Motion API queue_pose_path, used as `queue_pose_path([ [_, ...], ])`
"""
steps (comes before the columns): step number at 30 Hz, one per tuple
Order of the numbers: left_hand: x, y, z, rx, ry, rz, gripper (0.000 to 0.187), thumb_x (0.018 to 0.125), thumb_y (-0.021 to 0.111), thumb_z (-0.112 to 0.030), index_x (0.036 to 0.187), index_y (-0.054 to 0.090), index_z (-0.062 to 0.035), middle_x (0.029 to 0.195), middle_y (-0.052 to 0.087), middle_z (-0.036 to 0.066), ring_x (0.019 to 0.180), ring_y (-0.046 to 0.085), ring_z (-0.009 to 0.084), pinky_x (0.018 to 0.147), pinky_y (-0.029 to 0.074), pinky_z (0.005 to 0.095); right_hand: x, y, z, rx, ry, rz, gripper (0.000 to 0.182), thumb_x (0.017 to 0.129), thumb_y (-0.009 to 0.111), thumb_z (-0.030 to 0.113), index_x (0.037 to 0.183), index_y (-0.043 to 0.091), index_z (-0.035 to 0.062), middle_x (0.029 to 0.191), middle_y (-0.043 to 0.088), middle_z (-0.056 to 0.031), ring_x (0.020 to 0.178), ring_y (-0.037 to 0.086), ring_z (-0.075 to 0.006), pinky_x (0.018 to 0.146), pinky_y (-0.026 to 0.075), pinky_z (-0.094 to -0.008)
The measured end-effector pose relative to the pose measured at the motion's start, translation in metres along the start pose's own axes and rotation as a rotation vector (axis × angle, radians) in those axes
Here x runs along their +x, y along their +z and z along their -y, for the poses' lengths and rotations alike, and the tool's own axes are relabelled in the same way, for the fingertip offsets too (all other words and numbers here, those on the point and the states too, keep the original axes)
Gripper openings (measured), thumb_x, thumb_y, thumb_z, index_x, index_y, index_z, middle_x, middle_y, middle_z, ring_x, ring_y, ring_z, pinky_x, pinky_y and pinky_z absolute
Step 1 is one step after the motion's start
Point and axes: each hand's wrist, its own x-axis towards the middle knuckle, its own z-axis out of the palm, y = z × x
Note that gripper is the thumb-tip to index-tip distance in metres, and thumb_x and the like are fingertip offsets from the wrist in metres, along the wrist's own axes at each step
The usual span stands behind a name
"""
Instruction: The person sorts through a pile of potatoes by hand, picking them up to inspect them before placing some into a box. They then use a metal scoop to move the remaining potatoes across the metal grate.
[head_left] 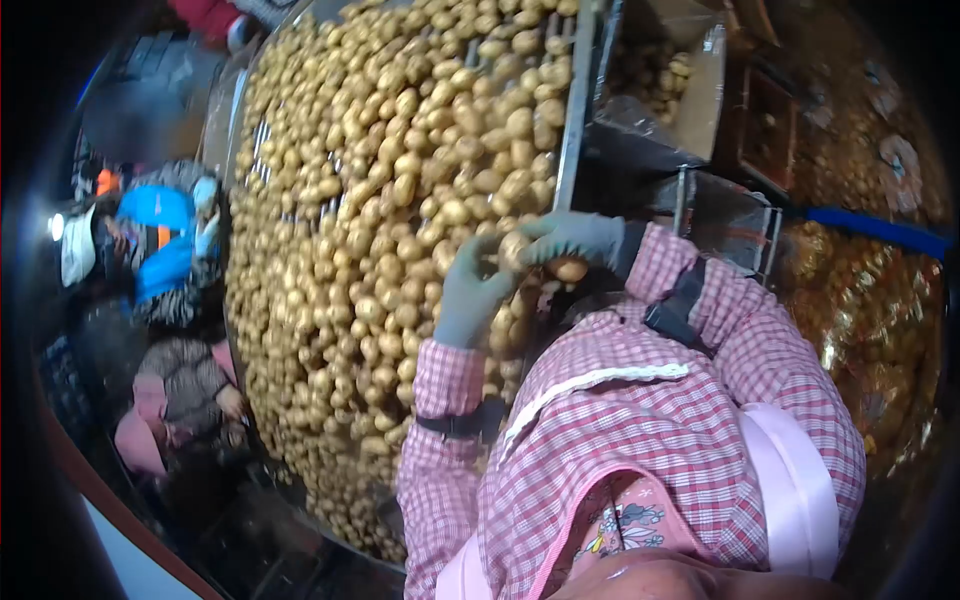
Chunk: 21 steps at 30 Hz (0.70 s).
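My gloved right hand (pixel 583 243) is closed around a potato (pixel 515 250), with a second potato (pixel 568 269) under its palm. My left hand (pixel 470 297) curves close by, thumb and fingers apart; I can't tell whether it touches. Ahead, loose potatoes (pixel 380 240) thickly cover the wide bed; a smaller lot sits in the carton (pixel 700 105). Across the bed is a co-worker in blue (pixel 158 212).

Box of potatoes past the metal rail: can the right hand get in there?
Probably, with a reach forward: the right hand is by the near end of the rail, and the box looks open-topped. Its wall would need clearing.
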Motion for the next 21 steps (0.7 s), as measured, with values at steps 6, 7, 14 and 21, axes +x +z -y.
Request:
queue_pose_path([
  [6,0.0,-0.003,0.013,-0.244,0.079,-0.129,0.038,0.083,0.069,-0.008,0.119,0.065,0.0026,0.106,0.069,0.009,0.088,0.068,0.0156,0.077,0.057,0.028,-0.02,0.011,0.042,0.454,0.076,0.178,0.037,0.092,0.069,0.018,0.124,0.061,0.0005,0.107,0.067,-0.0081,0.082,0.065,-0.0133,0.064,0.054,-0.0251],
  [7,-0.001,-0.004,0.015,-0.37,0.037,-0.131,0.037,0.083,0.068,-0.007,0.119,0.066,0.0026,0.105,0.07,0.009,0.086,0.068,0.0155,0.076,0.058,0.0282,-0.022,0.018,0.045,0.48,0.029,0.181,0.038,0.093,0.069,0.018,0.126,0.06,0.001,0.112,0.066,-0.0061,0.093,0.064,-0.0132,0.077,0.053,-0.0261],
  [14,-0.011,-0.021,0.006,-0.436,-0.062,-0.072,0.03,0.086,0.065,-0.005,0.115,0.066,0.003,0.103,0.071,0.009,0.085,0.068,0.0146,0.073,0.058,0.0263,0.002,0.015,0.022,0.325,-0.001,0.163,0.05,0.093,0.071,0.018,0.136,0.054,-0.0004,0.126,0.062,-0.0049,0.116,0.057,-0.0133,0.101,0.045,-0.0286],
  [21,0.0,-0.003,0.03,-0.45,0.114,-0.245,0.022,0.085,0.057,-0.001,0.105,0.066,0.0021,0.089,0.069,0.006,0.071,0.063,0.0105,0.063,0.053,0.0247,-0.002,0.015,0.042,0.107,-0.032,0.153,0.061,0.089,0.075,0.016,0.143,0.05,-0.0012,0.129,0.061,-0.0037,0.119,0.056,-0.0136,0.104,0.043,-0.029],
])
